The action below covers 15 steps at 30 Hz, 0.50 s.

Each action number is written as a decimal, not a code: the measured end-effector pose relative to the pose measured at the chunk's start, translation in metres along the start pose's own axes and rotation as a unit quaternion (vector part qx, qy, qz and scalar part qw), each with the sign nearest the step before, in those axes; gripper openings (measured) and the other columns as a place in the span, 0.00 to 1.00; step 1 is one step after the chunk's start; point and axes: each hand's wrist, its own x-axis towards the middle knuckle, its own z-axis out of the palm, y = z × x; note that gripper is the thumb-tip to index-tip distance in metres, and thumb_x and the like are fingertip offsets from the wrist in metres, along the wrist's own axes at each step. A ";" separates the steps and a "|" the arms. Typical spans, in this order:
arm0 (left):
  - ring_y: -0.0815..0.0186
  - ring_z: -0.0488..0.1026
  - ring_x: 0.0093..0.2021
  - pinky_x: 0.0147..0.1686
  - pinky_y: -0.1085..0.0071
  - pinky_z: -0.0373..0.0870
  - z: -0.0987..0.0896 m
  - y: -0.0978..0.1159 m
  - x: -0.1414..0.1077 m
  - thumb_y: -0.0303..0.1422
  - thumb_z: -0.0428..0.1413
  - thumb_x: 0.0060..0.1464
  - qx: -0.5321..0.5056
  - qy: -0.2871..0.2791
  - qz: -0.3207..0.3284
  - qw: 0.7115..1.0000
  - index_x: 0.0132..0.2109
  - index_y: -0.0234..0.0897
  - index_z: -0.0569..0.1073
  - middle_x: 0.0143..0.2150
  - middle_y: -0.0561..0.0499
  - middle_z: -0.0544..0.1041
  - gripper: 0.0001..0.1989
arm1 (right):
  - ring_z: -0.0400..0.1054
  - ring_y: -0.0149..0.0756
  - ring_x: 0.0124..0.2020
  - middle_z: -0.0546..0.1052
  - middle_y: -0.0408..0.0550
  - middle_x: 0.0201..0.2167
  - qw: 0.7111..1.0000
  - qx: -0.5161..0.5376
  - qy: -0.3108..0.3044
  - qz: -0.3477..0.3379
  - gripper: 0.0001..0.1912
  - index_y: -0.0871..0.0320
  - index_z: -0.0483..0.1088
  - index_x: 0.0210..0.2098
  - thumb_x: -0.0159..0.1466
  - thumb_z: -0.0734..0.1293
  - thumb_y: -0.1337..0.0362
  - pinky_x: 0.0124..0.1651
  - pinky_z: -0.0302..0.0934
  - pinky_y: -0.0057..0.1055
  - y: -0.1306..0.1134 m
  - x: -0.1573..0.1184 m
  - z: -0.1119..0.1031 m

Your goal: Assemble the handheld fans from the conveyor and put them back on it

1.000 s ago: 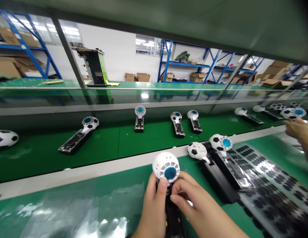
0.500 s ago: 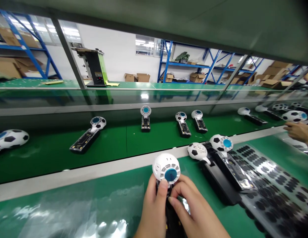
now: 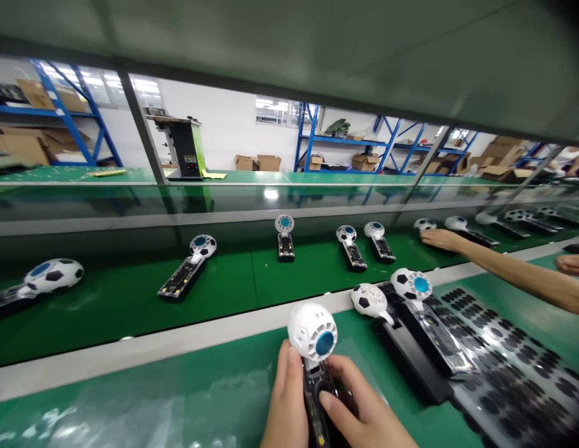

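Between my two hands is a handheld device with a round white ball head [image 3: 312, 330], a blue disc on its front and a dark, clear-cased handle. My left hand [image 3: 288, 398] grips the handle's left side, thumb just under the head. My right hand [image 3: 364, 404] wraps the right side, its thumb pressed on the handle's front. The lower handle runs out of the picture. To the right lie a soccer-ball-headed device [image 3: 441, 336] with a clear handle and, beside it, one with a plain black handle [image 3: 413, 358].
A sheet of black round stickers [image 3: 517, 361] lies at the right on the green bench. Beyond a pale rail [image 3: 177, 336], several similar devices rest on a green conveyor belt [image 3: 242, 280]. A co-worker's arm [image 3: 504, 261] reaches over the belt from the right.
My right thumb has shifted on the handle, and my left thumb has moved off its front to the side. The co-worker's hand has reached onto the belt, at a soccer-ball-headed device.
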 end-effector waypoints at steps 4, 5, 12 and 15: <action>0.57 0.71 0.43 0.44 0.66 0.63 -0.001 -0.003 0.005 0.49 0.50 0.47 -0.023 -0.006 -0.022 0.999 0.43 0.34 0.72 0.37 0.46 0.77 0.25 | 0.67 0.40 0.43 0.75 0.48 0.37 0.977 0.182 -0.107 0.015 0.19 0.55 0.63 0.38 0.50 0.67 0.53 0.48 0.57 0.35 -0.001 0.008 -0.007; 0.57 0.70 0.44 0.45 0.65 0.63 -0.001 -0.004 0.007 0.50 0.51 0.46 -0.021 -0.001 -0.025 0.999 0.42 0.34 0.72 0.38 0.45 0.77 0.25 | 0.68 0.40 0.41 0.75 0.48 0.35 0.970 0.205 -0.125 0.027 0.20 0.56 0.63 0.37 0.50 0.68 0.52 0.46 0.57 0.35 -0.001 0.009 -0.008; 0.55 0.68 0.47 0.49 0.65 0.59 -0.001 -0.005 0.010 0.51 0.52 0.43 -0.006 0.029 -0.026 0.999 0.41 0.36 0.75 0.41 0.46 0.77 0.25 | 0.69 0.38 0.34 0.73 0.45 0.29 0.963 0.215 -0.156 0.055 0.24 0.57 0.66 0.36 0.43 0.73 0.55 0.41 0.58 0.33 0.004 0.015 -0.016; 0.55 0.70 0.46 0.47 0.65 0.61 -0.001 -0.006 0.008 0.51 0.51 0.43 -0.005 0.027 -0.037 0.999 0.41 0.38 0.75 0.39 0.47 0.78 0.25 | 0.68 0.37 0.33 0.72 0.43 0.27 0.966 0.203 -0.153 0.040 0.22 0.57 0.66 0.35 0.43 0.73 0.56 0.40 0.58 0.33 0.007 0.015 -0.015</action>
